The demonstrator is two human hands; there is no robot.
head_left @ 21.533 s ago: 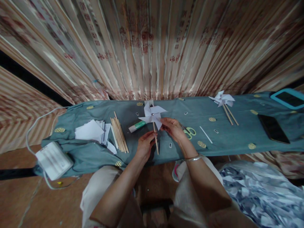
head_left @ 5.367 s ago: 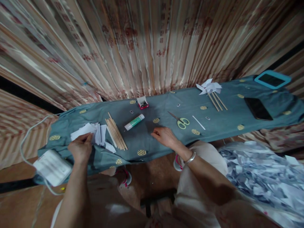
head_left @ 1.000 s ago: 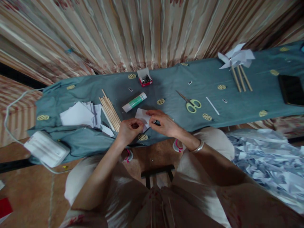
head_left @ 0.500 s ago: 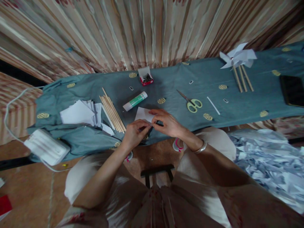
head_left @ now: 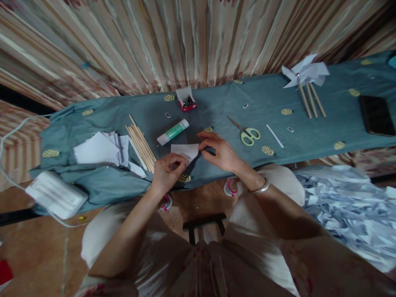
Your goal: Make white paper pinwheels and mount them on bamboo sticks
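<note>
Paper square (head_left: 185, 151) between left hand (head_left: 166, 172) and right hand (head_left: 220, 152), both pinching edges

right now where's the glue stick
Head view, left of centre on the blue cloth: the glue stick lies just beyond the paper, right of the sticks, nearer than the red box.

Our left hand (head_left: 167, 173) covers the near corner of the white paper (head_left: 185, 150) it pinches, and the fingers of our right hand (head_left: 221, 153) hide its right edge, so we cannot tell how it is folded there. The contents of the small red box (head_left: 186, 102) on the far side of the counter (head_left: 216, 103) are too small to tell. The picture's edge cuts off a teal thing (head_left: 392, 62) at the far right.
</note>
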